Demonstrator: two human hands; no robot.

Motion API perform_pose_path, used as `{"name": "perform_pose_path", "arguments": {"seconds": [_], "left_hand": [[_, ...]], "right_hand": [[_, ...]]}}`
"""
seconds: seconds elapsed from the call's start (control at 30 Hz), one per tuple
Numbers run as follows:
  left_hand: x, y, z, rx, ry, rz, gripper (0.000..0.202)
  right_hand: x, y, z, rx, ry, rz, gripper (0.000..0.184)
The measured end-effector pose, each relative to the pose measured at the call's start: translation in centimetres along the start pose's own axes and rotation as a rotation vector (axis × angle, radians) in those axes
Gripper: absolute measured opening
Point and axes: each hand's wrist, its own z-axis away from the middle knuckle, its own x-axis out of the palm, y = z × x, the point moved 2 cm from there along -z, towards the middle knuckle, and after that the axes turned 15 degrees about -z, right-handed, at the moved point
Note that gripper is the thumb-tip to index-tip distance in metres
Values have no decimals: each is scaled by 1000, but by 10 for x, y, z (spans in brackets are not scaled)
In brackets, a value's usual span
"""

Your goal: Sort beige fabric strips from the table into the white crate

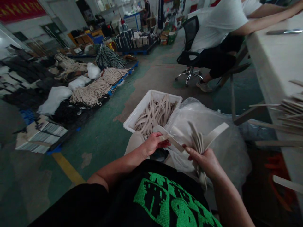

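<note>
- Left hand (153,143) has its fingers pinched on one pale strap (175,144), roughly mid-length. The strap sits out in front of the person's shirt (163,198), slanting down toward the other hand.
- Right hand (204,159) has its fingers clamped round a bundle (199,142) of similar strips, ends fanning out above the fist and hanging below it. Fingertips are right at the near end of that single strap, looks like they're touching it.
- Just beyond the left hand there's a white bin (133,113) on the floor (104,126), with a loose tangle of straps (153,115) inside.
- Crumpled clear plastic (222,145) bunches up beside the bin, behind and right of the bundle.
- Over on the right, a pale tabletop (272,58) has more strips (293,110) near its edge, a few poking out past it. Something slim (284,32) lies farther up, too blurry to say what.
- Co-worker (220,25) in a white top sits on a black chair (191,28), arms on that tabletop.
- Off left, pale cords (91,90) are heaped on a pallet.
</note>
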Motion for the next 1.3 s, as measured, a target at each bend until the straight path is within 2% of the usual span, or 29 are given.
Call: {"name": "perform_pose_path", "arguments": {"seconds": [0.17,0.23,0.3,0.37,0.4,0.5,0.57,0.6,0.67,0.73,0.77,0.83,0.97,1.03,1.1,1.3], "left_hand": [[4,-15,-3,28,-4,-28,59],[3,-16,-10,33,-39,-84,58],[-7,-6,-26,14,-97,-218,52],[-24,16,-53,-38,-129,-418,40],[-34,31,-68,-62,-110,-523,32],[-65,91,-114,31,135,-835,21],[-76,130,-135,109,214,-903,22],[-79,148,-142,189,259,-943,22],[-81,176,-147,349,276,-959,19],[-82,189,-147,459,250,-947,24],[-83,189,-146,469,233,-952,27],[-89,176,-144,389,222,-1043,31],[-101,123,-150,61,315,-1520,29],[-90,94,-157,56,358,-1653,26],[-64,65,-168,104,299,-1653,25],[56,-13,-210,160,83,-1576,47]], "right_hand": [[25,9,4,-8,-40,101,33],[30,15,-2,18,24,74,36],[25,18,-6,50,112,25,39],[12,18,-7,52,203,-45,42],[2,18,-6,44,249,-87,42],[-30,20,-1,-14,387,-248,42],[-50,23,5,-42,469,-364,45],[-59,26,7,-48,503,-407,47],[-72,31,12,-49,560,-446,51],[-82,37,15,-44,601,-452,53],[-85,39,16,-40,618,-457,54],[-91,44,17,-33,649,-469,57],[-97,54,16,-7,667,-490,59],[-97,60,15,12,645,-503,58],[-96,66,13,25,615,-511,57],[-95,79,13,43,592,-508,53]]}}
